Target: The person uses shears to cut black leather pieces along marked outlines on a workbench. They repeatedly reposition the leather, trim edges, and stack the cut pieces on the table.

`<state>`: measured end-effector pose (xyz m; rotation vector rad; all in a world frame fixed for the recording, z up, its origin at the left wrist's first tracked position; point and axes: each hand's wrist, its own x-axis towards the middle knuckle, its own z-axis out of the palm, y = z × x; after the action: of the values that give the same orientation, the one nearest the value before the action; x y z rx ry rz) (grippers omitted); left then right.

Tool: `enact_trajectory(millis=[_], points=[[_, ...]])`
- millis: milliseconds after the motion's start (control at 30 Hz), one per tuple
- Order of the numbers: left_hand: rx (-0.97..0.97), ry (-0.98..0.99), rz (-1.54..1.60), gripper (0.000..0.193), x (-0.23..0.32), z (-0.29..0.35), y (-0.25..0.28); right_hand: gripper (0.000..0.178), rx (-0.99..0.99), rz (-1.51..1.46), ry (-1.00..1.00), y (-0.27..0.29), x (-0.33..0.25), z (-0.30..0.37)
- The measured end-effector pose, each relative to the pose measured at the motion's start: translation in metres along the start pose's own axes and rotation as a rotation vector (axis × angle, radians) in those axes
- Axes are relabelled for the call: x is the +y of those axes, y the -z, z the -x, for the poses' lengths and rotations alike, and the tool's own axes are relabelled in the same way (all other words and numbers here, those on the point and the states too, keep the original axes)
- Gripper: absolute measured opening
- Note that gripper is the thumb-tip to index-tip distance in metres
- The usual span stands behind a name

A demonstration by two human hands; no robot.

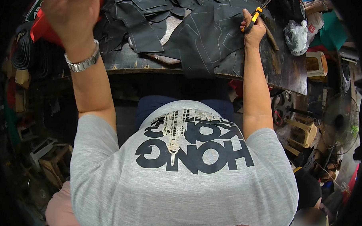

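Observation:
My right hand [255, 35] is closed around the yellow-and-black handles of a pair of scissors [256, 16], whose thin metal end points away to the upper right. Beneath and left of that hand spreads a black sheet material [209, 40] marked with pale outlines, hanging slightly over the table's near edge. My left hand [68, 15] is raised at the upper left, large and blurred, and its fingers are cut off or smeared. A metal watch [84, 61] circles that wrist. Several cut black pieces [141, 26] lie piled between my hands.
The dark table [286, 75] has a worn, curved-looking near edge. A clear plastic bag [297, 37] and a brown stick-like tool [270, 33] lie on the right. Red material [46, 28] and coiled black strips [23, 47] are at left. A fan [340, 120] stands at right.

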<state>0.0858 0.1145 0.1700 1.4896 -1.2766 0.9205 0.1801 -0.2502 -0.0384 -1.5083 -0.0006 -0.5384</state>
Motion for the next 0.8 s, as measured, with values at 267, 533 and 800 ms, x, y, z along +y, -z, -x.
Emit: enact_trajectory(millis=[267, 533, 800], points=[[-0.154, 0.726, -0.416, 0.026, 0.006, 0.151, -0.061, 0.021, -0.004, -0.088, -0.133, 0.006, 0.014, -0.008], [-0.233, 0.727, -0.559, 0.020, 0.009, 0.172, -0.073, 0.023, -0.021, -0.051, -0.130, 0.004, 0.012, -0.008], [-0.249, 0.737, -0.576, 0.019, 0.010, 0.169, -0.075, 0.025, -0.026, -0.041, -0.148, 0.003, 0.011, -0.007]])
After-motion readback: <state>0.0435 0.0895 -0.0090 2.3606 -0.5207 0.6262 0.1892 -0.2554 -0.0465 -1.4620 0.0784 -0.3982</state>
